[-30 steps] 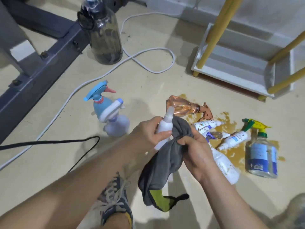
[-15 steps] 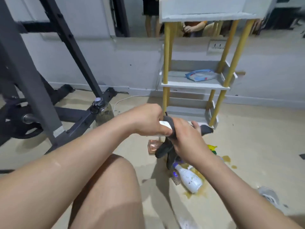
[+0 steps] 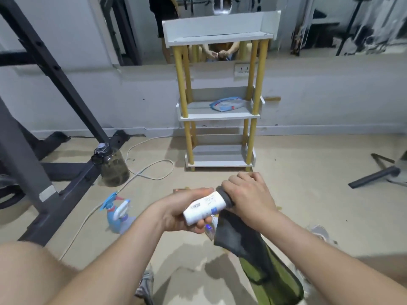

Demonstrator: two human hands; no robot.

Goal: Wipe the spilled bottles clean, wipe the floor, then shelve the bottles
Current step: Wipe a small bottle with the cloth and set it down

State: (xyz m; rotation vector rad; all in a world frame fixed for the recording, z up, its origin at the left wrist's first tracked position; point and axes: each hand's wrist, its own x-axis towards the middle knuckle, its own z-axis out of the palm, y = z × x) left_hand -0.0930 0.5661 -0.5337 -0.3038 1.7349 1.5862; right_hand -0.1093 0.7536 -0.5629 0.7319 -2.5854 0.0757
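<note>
Centre of frame, head view: left hand (image 3: 176, 213) curled round 1 white bottle (image 3: 203, 208), held sideways above the floor (image 3: 308, 172). Right hand (image 3: 248, 199) clutches 1 dark grey cloth (image 3: 237, 236) wrapped over the bottle's right end. Lower left: 2 spray bottles (image 3: 115, 216) standing on the floor. Upper centre: 1 shelf unit (image 3: 219, 116), 3 tiers; 1 blue-white packet (image 3: 228, 104) on the middle tier.

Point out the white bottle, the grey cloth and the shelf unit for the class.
white bottle (image 3: 204, 208), head view, labelled side
grey cloth (image 3: 237, 236), head view, hanging grey fold
shelf unit (image 3: 219, 117), head view, middle shelf's front edge
</note>
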